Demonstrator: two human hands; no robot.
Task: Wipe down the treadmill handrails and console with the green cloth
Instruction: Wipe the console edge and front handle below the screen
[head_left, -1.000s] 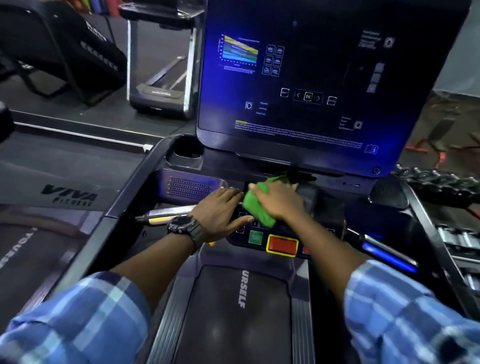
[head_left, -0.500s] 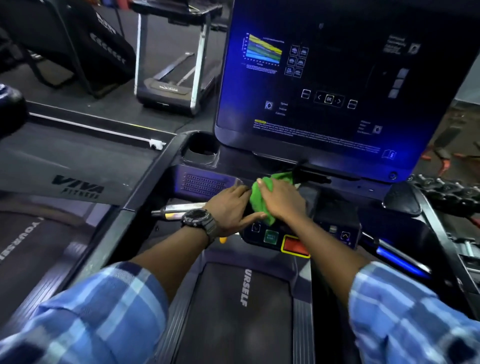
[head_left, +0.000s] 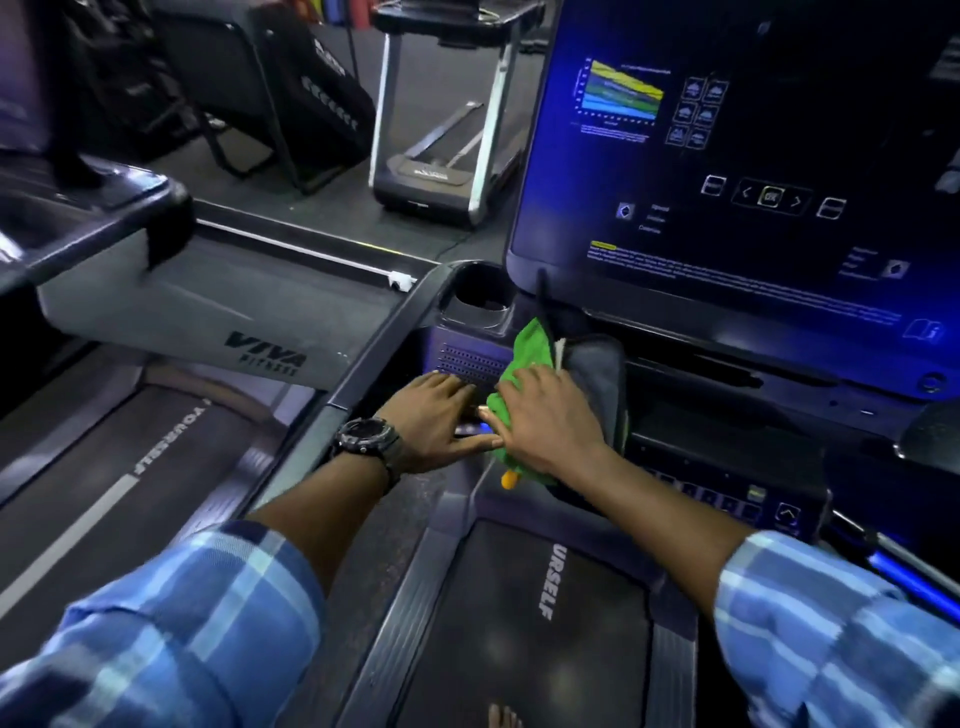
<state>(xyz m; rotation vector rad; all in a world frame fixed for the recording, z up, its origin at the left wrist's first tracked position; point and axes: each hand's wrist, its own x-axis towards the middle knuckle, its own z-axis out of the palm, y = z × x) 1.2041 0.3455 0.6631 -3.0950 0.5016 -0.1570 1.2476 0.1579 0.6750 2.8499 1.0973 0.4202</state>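
The green cloth lies on the left part of the treadmill console, just right of the speaker grille. My right hand lies flat on top of the cloth and presses it down, fingers spread. Green fabric sticks out above my fingers and under my palm. My left hand, with a black watch at the wrist, rests flat on the console beside it, its thumb touching my right thumb. The left handrail runs down just left of my left hand. The big lit screen stands above.
A cup holder sits above the grille. A grey pad or cloth lies right of my right hand, and a small orange piece below the cloth. The right handrail glows blue. Other treadmills stand left and behind.
Both hands and the green cloth have slid left across the console, from above the red and green buttons to beside the speaker grille. My view has turned left too.
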